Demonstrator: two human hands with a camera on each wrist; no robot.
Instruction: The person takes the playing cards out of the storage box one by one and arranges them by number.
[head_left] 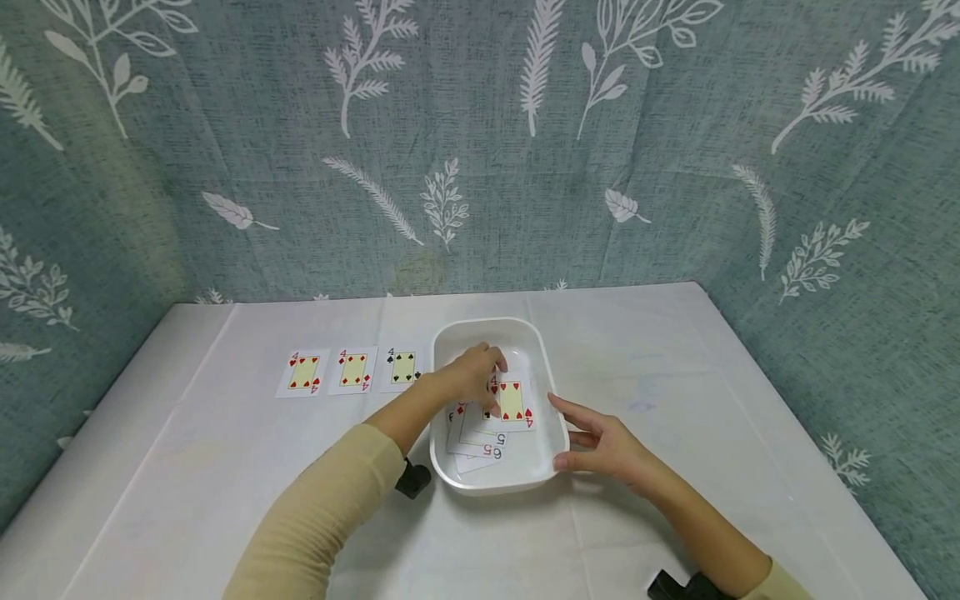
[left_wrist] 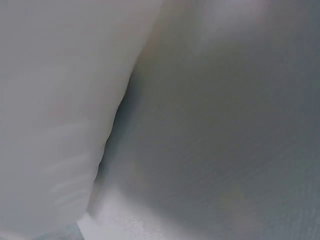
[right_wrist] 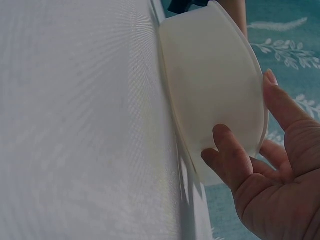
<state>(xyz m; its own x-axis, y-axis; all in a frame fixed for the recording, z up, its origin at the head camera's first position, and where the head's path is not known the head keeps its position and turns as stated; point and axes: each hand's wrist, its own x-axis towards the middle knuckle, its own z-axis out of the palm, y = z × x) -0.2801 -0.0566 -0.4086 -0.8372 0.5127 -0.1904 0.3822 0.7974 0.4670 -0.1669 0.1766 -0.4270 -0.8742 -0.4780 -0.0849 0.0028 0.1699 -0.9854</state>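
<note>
A white tray (head_left: 487, 323) stands on the table and holds several loose playing cards (head_left: 480, 446). Uppermost among them is a four of hearts (head_left: 513, 402). My left hand (head_left: 480, 373) reaches into the tray, its curled fingers pinching that card's left edge. My right hand (head_left: 573, 433) rests against the tray's right outer wall, thumb by the rim and fingers fairly straight. In the right wrist view the tray (right_wrist: 210, 85) fills the middle, with my right hand (right_wrist: 260, 165) touching its wall. The left wrist view is a white blur.
Three fours lie face up in a row left of the tray: hearts (head_left: 303, 372), diamonds (head_left: 354, 370), clubs (head_left: 402, 367). A white cloth (head_left: 675, 375) covers the table. Leaf-patterned fabric (head_left: 480, 150) closes off the back and both sides.
</note>
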